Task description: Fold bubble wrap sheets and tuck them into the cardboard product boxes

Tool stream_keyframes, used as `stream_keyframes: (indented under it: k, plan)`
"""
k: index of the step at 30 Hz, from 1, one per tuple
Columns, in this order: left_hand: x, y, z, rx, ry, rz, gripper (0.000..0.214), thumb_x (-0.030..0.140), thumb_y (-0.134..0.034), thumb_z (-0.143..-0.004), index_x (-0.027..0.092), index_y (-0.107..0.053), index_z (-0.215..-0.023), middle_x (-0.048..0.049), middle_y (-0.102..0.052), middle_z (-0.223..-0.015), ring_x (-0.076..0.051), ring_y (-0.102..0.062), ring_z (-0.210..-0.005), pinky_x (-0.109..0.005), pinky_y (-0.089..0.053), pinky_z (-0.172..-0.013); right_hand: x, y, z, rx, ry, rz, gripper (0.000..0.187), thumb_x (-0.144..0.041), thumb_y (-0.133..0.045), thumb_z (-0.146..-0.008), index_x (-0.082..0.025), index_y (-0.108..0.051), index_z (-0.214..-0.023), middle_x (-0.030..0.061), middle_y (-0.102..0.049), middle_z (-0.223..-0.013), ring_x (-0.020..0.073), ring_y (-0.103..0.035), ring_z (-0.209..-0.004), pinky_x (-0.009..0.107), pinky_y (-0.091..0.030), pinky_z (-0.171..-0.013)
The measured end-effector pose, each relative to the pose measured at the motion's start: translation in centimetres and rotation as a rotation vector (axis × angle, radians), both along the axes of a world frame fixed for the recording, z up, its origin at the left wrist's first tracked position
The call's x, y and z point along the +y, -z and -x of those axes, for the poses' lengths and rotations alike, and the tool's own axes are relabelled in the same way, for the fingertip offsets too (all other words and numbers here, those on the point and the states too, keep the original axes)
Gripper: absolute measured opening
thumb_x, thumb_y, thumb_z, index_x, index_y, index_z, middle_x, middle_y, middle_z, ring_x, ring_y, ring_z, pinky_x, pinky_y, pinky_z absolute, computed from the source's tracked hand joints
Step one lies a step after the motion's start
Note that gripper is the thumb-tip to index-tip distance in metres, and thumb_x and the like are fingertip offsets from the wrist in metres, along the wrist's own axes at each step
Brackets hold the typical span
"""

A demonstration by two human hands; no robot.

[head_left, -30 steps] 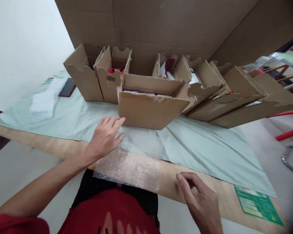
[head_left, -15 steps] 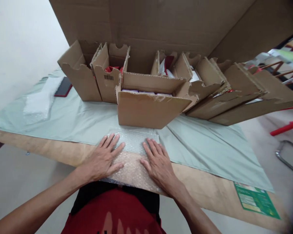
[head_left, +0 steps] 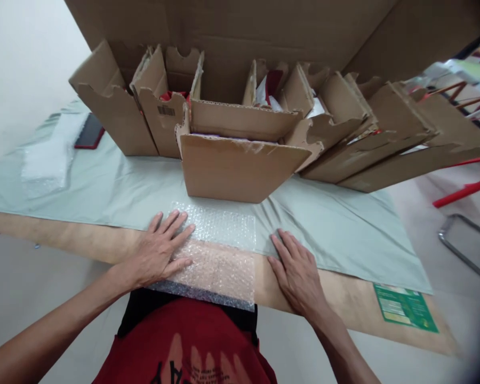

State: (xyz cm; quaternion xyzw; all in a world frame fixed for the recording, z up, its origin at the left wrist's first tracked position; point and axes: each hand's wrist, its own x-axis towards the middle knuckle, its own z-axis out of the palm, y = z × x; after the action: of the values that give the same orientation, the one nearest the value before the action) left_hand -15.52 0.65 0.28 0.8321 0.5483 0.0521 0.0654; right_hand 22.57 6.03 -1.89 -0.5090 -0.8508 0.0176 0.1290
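Bubble wrap sheet [head_left: 218,250] lies flat between the two hands, with its near edge hanging just over the table edge [head_left: 344,298] toward the person's red shirt [head_left: 192,346].

Left hand [head_left: 158,256] is palm down with fingers spread wide, resting on the sheet's left edge and gripping nothing. Right hand [head_left: 298,274] is also flat and open, fingers loosely together, just beside the sheet's right edge. It rests on cloth and wood and does not seem to touch the wrap.

The step in hand looks like pressing the sheet flat. To do it well, I'd say:
- keep the palms flat with light pressure so no bubbles pop
- pin the left side so the sheet doesn't slide
- square the edges to the table edge
- watch the overhang at the near edge

The sheet is clear and rectangular with small even bubbles. It looks whitish over the pale green cloth [head_left: 336,229] and tan over the bare wood. No folds or tears show.

- **Beyond the fingertips:** an open cardboard box [head_left: 236,170], with a row of more boxes [head_left: 144,117] behind it, some tilted.
- **Far left of the left hand:** another wrap piece [head_left: 44,160] and a dark phone [head_left: 88,137].
- **Right of the right hand:** a green label [head_left: 406,308] on the wood.
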Motion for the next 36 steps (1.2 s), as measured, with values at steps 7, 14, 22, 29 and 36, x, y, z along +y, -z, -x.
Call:
stream_keyframes:
  k: [7, 14, 22, 29, 36]
  plan:
    - [0.3, -1.8, -2.3, -0.015, 0.036, -0.045, 0.062, 0.052, -0.049, -0.102, 0.021, -0.041, -0.154, -0.0176, -0.029, -0.169, -0.037, -0.02, -0.158, -0.06, -0.015, -0.127, -1.7, -3.3, 3.8, 0.137, -0.028, -0.092, 0.044, -0.031, -0.045, -0.104, -0.024, -0.051, -0.147, 0.0143, -0.046, -0.16, 0.0349, -0.042, -0.148, 0.054, -0.038, -0.112]
    - [0.6, -0.3, -1.4, 0.045, 0.071, 0.014, 0.066, 0.055, -0.05, -0.101, 0.018, -0.04, -0.155, -0.0214, -0.032, -0.167, -0.039, -0.026, -0.156, -0.061, -0.019, -0.125, -0.5, -1.2, 9.4, -0.012, -0.327, 0.1, 0.047, -0.032, -0.049, -0.103, -0.018, -0.053, -0.148, 0.0147, -0.048, -0.159, 0.033, -0.042, -0.148, 0.052, -0.035, -0.117]
    - [-7.4, -0.5, 4.3, -0.078, 0.01, -0.061, 0.083, 0.059, -0.059, -0.094, 0.022, -0.028, -0.162, -0.0162, -0.022, -0.171, -0.04, -0.021, -0.157, -0.059, -0.013, -0.127, -7.3, -1.7, 0.9, 0.054, -0.348, 0.048, 0.064, -0.037, -0.06, -0.098, -0.018, -0.042, -0.156, 0.0181, -0.046, -0.159, 0.0347, -0.043, -0.147, 0.052, -0.04, -0.11]
    - [-6.3, -0.4, 2.7, -0.237, 0.179, -0.015, 0.071, 0.024, -0.065, -0.091, 0.023, -0.038, -0.157, -0.0125, -0.046, -0.161, -0.033, -0.037, -0.152, -0.06, -0.022, -0.127, -6.1, -1.6, 4.9, 0.382, -0.443, 0.049, 0.033, -0.009, -0.052, -0.097, -0.026, -0.07, -0.12, 0.0065, -0.075, -0.126, 0.0252, -0.068, -0.121, 0.043, -0.055, -0.096]
    - [-3.5, -2.2, 1.9, -0.619, -0.19, -0.008, 0.016, 0.023, -0.057, -0.097, 0.02, -0.072, -0.1, -0.0032, -0.079, -0.093, -0.018, -0.074, -0.087, -0.031, -0.059, -0.081, -5.2, -3.5, 4.8, 0.658, -0.044, 0.272, 0.015, -0.025, -0.058, -0.101, -0.024, -0.072, -0.096, -0.0004, -0.078, -0.082, 0.0167, -0.073, -0.068, 0.026, -0.056, -0.059]
